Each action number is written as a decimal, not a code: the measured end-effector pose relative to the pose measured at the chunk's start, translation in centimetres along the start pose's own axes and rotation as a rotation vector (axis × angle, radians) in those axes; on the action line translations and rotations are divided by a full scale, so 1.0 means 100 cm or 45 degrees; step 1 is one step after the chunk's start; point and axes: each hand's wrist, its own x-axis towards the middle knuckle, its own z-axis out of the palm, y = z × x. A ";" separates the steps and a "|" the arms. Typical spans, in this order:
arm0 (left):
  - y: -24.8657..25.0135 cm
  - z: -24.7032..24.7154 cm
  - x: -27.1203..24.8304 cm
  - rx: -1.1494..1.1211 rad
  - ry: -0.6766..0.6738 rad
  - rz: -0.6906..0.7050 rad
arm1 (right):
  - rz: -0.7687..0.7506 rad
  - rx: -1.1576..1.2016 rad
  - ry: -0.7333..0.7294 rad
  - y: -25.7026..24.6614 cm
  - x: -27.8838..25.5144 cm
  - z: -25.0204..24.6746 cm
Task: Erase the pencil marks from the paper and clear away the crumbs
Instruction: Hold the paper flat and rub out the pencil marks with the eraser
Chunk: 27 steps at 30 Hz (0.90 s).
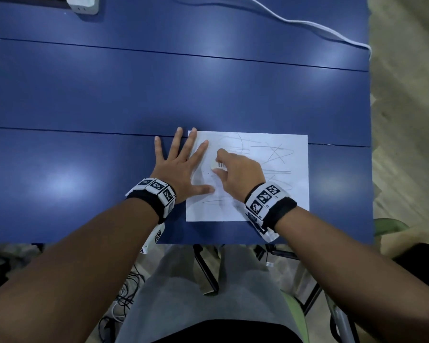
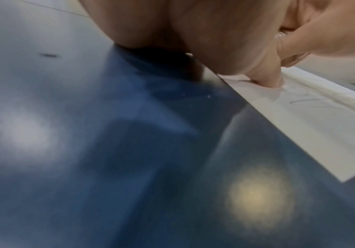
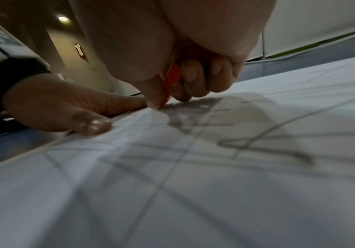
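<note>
Head view, right hand (image 1: 238,173): thumb and fingers curled round a small eraser (image 1: 217,165), pressing it onto the paper's left half.
Right wrist view, eraser (image 3: 172,78): orange side shows between the pinching fingertips (image 3: 190,77), its lower end touching the sheet.
Left hand (image 1: 181,167): fingers spread straight, flat on the paper's left edge, holding nothing; thumb on the sheet, palm on the table.
Paper (image 1: 278,189): white sheet near the blue table's (image 1: 159,95) front edge.
Pencil marks (image 1: 278,154): grey scribbles right of the eraser.
Crumbs (image 1: 208,173): a few dark specks just left of the eraser.
Cable (image 1: 307,23): white, far beyond the paper.

paper (image 1: 278,194) on table (image 1: 84,107), near right edge
</note>
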 end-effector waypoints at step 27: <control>0.002 -0.003 -0.001 0.009 -0.007 -0.001 | -0.033 0.052 -0.044 -0.007 -0.002 0.002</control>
